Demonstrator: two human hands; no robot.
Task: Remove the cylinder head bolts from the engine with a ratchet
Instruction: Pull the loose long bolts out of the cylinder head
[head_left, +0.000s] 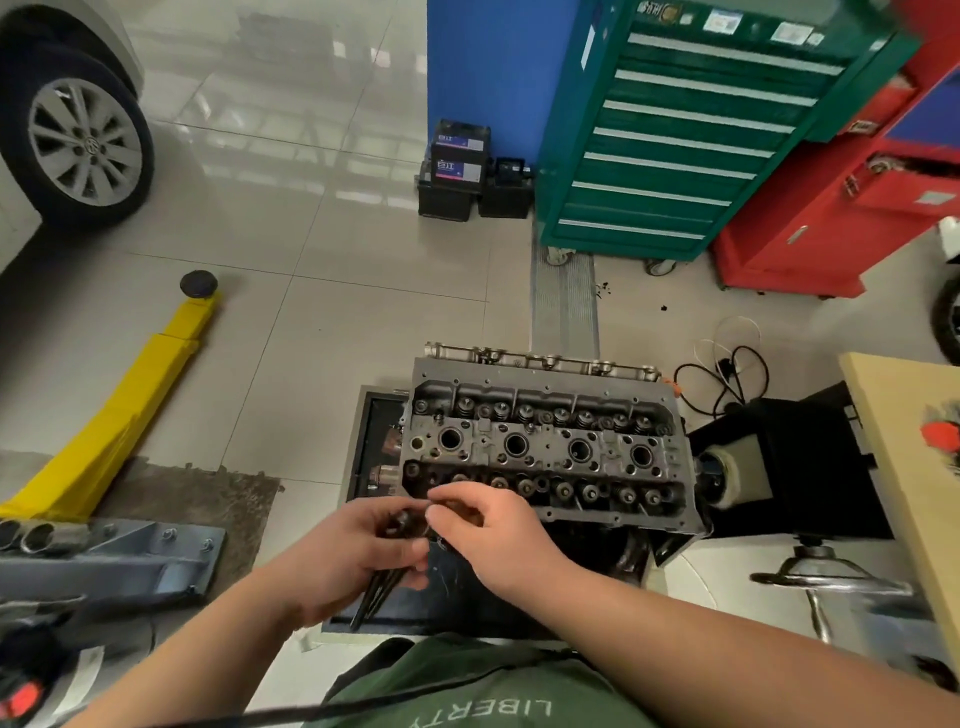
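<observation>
Left hand (347, 558) is wrapped around a bundle of head bolts (382, 590), right hand (491, 530) pinching one's top. Long, stiff steel, probably oily, so grab the shanks.

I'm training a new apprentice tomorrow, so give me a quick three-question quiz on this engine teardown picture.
1. True or false: the left hand holds a bundle of long dark bolts.
2. Which stands directly behind the cylinder head, across the floor?
A. a green tool cabinet
B. a yellow lift arm
C. a car wheel
3. Fill in: the right hand pinches at the ____ end of the bolts.

Key: 1 true; 2 A; 3 top (head) end.
</observation>
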